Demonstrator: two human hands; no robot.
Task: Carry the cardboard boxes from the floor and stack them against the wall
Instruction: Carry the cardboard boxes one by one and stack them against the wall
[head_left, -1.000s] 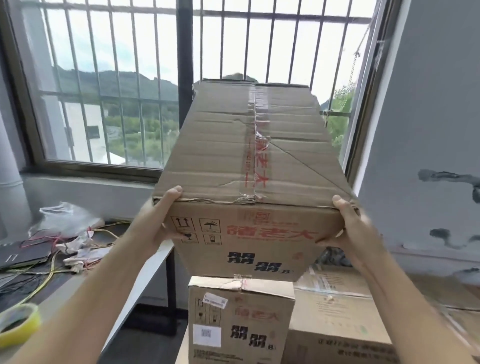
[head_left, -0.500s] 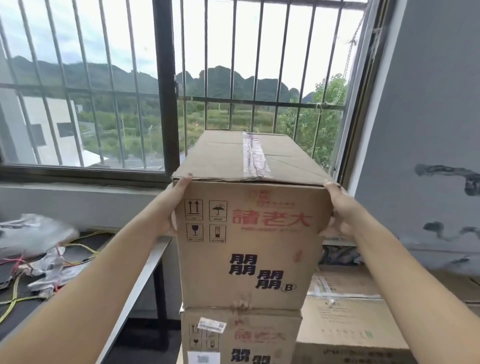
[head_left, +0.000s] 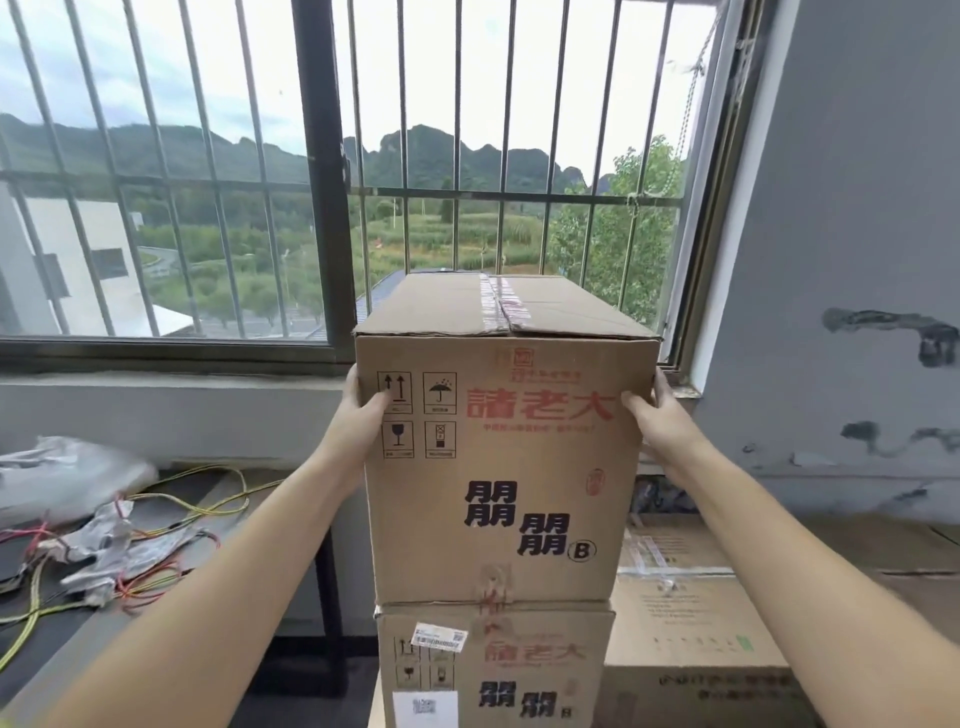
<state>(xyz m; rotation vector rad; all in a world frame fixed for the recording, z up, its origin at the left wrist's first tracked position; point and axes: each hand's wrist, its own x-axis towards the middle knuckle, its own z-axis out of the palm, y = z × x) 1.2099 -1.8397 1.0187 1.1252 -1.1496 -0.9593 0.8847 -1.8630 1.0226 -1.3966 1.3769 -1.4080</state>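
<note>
1. The left hand (head_left: 358, 415) clasped the left edge of the top cardboard box (head_left: 498, 467), thumb on the printed face, fingers (head_left: 352, 387) wrapped round the side.
2. The right hand (head_left: 657, 421) gripped the right edge the same way, thumb on the front.
3. That box sat at frame centre, squarely on a lower box (head_left: 493, 670) of the same kind.
4. Its front read "諸老大" in red and "朤朤 B" in black, with four handling pictograms at upper left; clear tape ran along the top seam.
5. The lower box bore the same print plus a barcode sticker (head_left: 439, 638) and a white label.
6. A plainer carton (head_left: 691, 623) stood just beside it at lower right.
7. At left, a table (head_left: 78, 639) carried plastic wrap and yellow and red wires (head_left: 171, 525).
8. Behind stood a barred window (head_left: 311, 182) and, at right, a grey wall (head_left: 841, 234).
</note>
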